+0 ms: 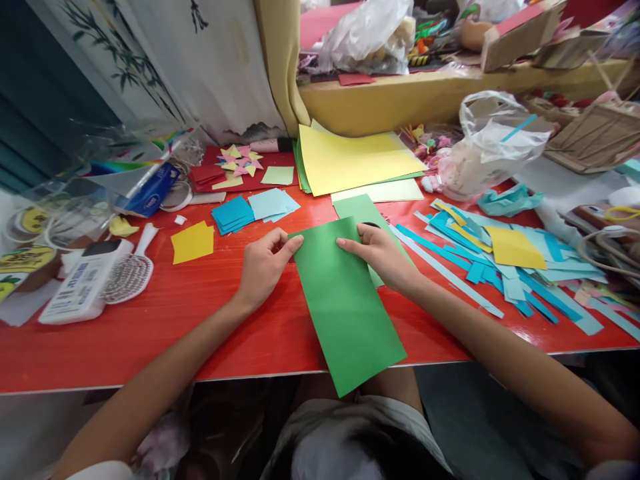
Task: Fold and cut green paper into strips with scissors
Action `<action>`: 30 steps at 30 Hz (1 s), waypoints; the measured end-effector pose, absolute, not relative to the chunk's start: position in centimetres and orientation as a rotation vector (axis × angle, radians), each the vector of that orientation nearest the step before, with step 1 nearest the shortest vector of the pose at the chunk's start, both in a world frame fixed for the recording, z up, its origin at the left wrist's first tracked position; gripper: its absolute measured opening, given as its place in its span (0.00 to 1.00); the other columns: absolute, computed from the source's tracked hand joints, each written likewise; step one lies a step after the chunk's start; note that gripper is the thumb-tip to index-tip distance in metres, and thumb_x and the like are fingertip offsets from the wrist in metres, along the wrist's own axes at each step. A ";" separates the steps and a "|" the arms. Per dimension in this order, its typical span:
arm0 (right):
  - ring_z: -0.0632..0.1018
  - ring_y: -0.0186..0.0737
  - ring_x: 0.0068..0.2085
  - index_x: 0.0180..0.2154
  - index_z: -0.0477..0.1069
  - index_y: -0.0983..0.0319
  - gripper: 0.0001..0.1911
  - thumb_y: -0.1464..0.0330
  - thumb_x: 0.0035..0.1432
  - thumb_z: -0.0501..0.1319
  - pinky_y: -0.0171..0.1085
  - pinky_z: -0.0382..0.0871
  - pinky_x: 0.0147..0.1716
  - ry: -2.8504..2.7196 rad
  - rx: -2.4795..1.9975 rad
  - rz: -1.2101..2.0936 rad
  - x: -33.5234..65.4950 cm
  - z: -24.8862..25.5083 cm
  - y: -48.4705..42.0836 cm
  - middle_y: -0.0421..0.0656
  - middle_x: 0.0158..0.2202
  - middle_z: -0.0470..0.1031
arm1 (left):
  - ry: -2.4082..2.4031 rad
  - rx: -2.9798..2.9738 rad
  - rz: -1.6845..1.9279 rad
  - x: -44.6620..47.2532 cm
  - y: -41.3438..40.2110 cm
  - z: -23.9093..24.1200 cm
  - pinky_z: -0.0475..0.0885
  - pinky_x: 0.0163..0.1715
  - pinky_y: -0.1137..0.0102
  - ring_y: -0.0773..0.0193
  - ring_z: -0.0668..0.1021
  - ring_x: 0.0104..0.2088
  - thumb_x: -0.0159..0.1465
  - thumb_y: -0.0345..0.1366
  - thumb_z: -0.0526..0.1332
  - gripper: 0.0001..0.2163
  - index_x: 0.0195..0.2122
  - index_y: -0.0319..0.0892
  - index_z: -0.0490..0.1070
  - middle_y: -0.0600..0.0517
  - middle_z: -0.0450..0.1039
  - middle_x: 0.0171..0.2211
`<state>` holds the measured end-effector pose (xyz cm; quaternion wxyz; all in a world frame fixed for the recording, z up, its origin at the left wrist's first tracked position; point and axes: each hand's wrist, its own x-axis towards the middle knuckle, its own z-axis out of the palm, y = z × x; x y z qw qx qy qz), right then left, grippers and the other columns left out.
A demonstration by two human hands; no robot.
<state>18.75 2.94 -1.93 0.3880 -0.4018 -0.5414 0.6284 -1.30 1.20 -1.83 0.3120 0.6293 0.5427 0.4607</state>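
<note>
A dark green rectangular sheet of paper is held up over the front edge of the red table. My left hand pinches its upper left corner between thumb and fingers. At the upper right corner, my right hand grips the same sheet, thumb on top. Beneath and behind it lies a lighter green sheet, partly covered by the held sheet and my right hand. A small black curved object shows just above my right fingers; its kind is unclear. Left of my left hand are a yellow paper square and blue paper squares.
Yellow sheets lie at the back. Blue paper strips are heaped on the right, near a plastic bag with a cup. A white hairbrush and white bottle lie left. Paper stars rest on red paper.
</note>
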 end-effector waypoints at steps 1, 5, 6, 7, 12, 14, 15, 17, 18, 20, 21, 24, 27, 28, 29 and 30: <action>0.78 0.41 0.35 0.33 0.68 0.61 0.10 0.62 0.52 0.63 0.39 0.73 0.34 -1.372 -1.026 1.598 18.8 -1.9 2.9 0.43 0.35 0.77 | 1.433 1.664 1.211 -1.3 1.2 -1.8 0.62 0.25 0.73 0.70 0.66 0.23 0.59 0.43 0.59 0.15 0.20 0.41 0.60 0.57 0.61 0.18; 0.77 0.40 0.33 0.32 0.68 0.61 0.11 0.61 0.52 0.63 0.37 0.72 0.32 -1.372 -1.020 1.601 18.8 -1.8 2.9 0.42 0.33 0.77 | 1.437 1.683 1.209 -1.2 1.1 -1.9 0.61 0.25 0.73 0.71 0.66 0.22 0.59 0.43 0.59 0.15 0.20 0.41 0.61 0.57 0.60 0.18; 0.77 0.40 0.32 0.32 0.68 0.61 0.11 0.60 0.52 0.63 0.37 0.72 0.32 -1.374 -1.017 1.603 18.8 -1.8 2.9 0.42 0.32 0.76 | 1.437 1.682 1.209 -1.2 1.1 -1.9 0.61 0.25 0.73 0.71 0.66 0.22 0.59 0.43 0.60 0.15 0.20 0.41 0.61 0.57 0.60 0.18; 0.77 0.39 0.32 0.31 0.68 0.61 0.11 0.60 0.53 0.63 0.37 0.71 0.32 -1.373 -1.017 1.602 18.8 -1.8 2.9 0.42 0.32 0.76 | 1.439 1.678 1.208 -1.2 1.1 -1.9 0.62 0.25 0.73 0.71 0.66 0.23 0.58 0.43 0.60 0.15 0.20 0.41 0.61 0.57 0.60 0.19; 0.75 0.36 0.29 0.30 0.67 0.61 0.12 0.59 0.57 0.59 0.34 0.68 0.29 -1.367 -1.007 1.574 18.9 -2.3 3.1 0.40 0.28 0.73 | 1.427 1.664 1.230 -1.2 1.1 -1.8 0.62 0.25 0.74 0.71 0.64 0.22 0.59 0.42 0.60 0.15 0.20 0.41 0.60 0.57 0.59 0.18; 0.73 0.34 0.27 0.30 0.67 0.61 0.12 0.59 0.58 0.58 0.33 0.66 0.27 -1.370 -0.997 1.573 18.9 -2.6 3.2 0.39 0.26 0.71 | 1.420 1.667 1.235 -1.2 1.1 -1.8 0.62 0.25 0.74 0.71 0.64 0.22 0.59 0.42 0.59 0.15 0.20 0.41 0.61 0.57 0.60 0.18; 0.72 0.33 0.27 0.30 0.67 0.62 0.12 0.59 0.58 0.58 0.32 0.65 0.26 -1.371 -0.996 1.575 18.9 -2.7 3.2 0.38 0.25 0.71 | 1.419 1.669 1.234 -1.2 1.1 -1.8 0.62 0.25 0.74 0.71 0.64 0.22 0.59 0.42 0.59 0.15 0.20 0.40 0.61 0.57 0.60 0.18; 0.71 0.32 0.26 0.29 0.67 0.62 0.13 0.59 0.57 0.58 0.31 0.64 0.25 -1.368 -1.007 1.565 18.9 -2.9 3.3 0.38 0.25 0.69 | 1.415 1.678 1.232 -1.2 1.1 -1.8 0.61 0.25 0.73 0.71 0.65 0.22 0.59 0.42 0.59 0.15 0.20 0.40 0.61 0.57 0.61 0.18; 0.70 0.31 0.25 0.29 0.67 0.62 0.13 0.58 0.57 0.58 0.31 0.63 0.24 -1.369 -1.015 1.552 18.9 -2.9 3.3 0.37 0.25 0.69 | 1.413 1.685 1.227 -1.2 1.1 -1.8 0.61 0.25 0.73 0.71 0.65 0.22 0.59 0.42 0.59 0.15 0.20 0.40 0.61 0.57 0.61 0.18; 0.68 0.31 0.25 0.29 0.67 0.62 0.14 0.58 0.57 0.58 0.31 0.61 0.23 -1.388 -1.031 1.499 19.0 -3.0 3.4 0.37 0.25 0.67 | 1.406 1.703 1.218 -1.3 1.2 -1.8 0.60 0.24 0.73 0.71 0.65 0.22 0.59 0.41 0.59 0.14 0.20 0.40 0.61 0.57 0.61 0.18; 0.68 0.31 0.25 0.29 0.66 0.62 0.14 0.58 0.57 0.58 0.31 0.60 0.23 -1.404 -1.037 1.463 19.0 -3.0 3.4 0.37 0.25 0.66 | 1.402 1.712 1.215 -1.3 1.2 -1.9 0.60 0.24 0.73 0.71 0.65 0.22 0.59 0.41 0.60 0.14 0.20 0.40 0.61 0.57 0.61 0.18; 0.65 0.30 0.24 0.26 0.64 0.62 0.15 0.59 0.58 0.58 0.31 0.58 0.22 -1.447 -1.046 1.354 18.9 -3.0 3.4 0.37 0.23 0.63 | 1.405 1.734 1.212 -1.3 1.2 -2.1 0.60 0.25 0.72 0.71 0.66 0.22 0.59 0.41 0.60 0.14 0.21 0.41 0.62 0.57 0.62 0.18; 0.67 0.31 0.25 0.27 0.64 0.62 0.14 0.59 0.57 0.59 0.31 0.60 0.23 -1.408 -1.017 1.326 18.9 -2.8 3.2 0.37 0.24 0.65 | 1.419 1.746 1.208 -1.3 1.1 -2.3 0.61 0.25 0.72 0.71 0.66 0.22 0.59 0.42 0.59 0.14 0.21 0.41 0.61 0.58 0.62 0.18; 0.69 0.32 0.27 0.29 0.66 0.62 0.12 0.59 0.56 0.60 0.31 0.62 0.24 -1.384 -1.008 1.332 18.8 -2.8 3.2 0.38 0.26 0.67 | 1.426 1.753 1.204 -1.3 1.1 -2.3 0.61 0.25 0.72 0.71 0.66 0.22 0.59 0.42 0.59 0.14 0.21 0.41 0.61 0.58 0.62 0.18; 0.70 0.33 0.28 0.32 0.67 0.61 0.12 0.59 0.55 0.61 0.32 0.63 0.25 -1.367 -1.013 1.334 18.8 -2.7 3.1 0.39 0.27 0.68 | 1.431 1.763 1.195 -1.3 1.0 -2.4 0.61 0.25 0.72 0.71 0.66 0.22 0.59 0.42 0.59 0.14 0.21 0.41 0.61 0.58 0.63 0.18; 0.71 0.34 0.29 0.36 0.68 0.61 0.13 0.59 0.53 0.62 0.32 0.64 0.25 -1.362 -1.029 1.331 18.7 -2.7 3.0 0.39 0.28 0.69 | 1.437 1.777 1.182 -1.2 1.0 -2.5 0.61 0.25 0.72 0.71 0.66 0.22 0.60 0.43 0.59 0.14 0.21 0.41 0.61 0.58 0.63 0.18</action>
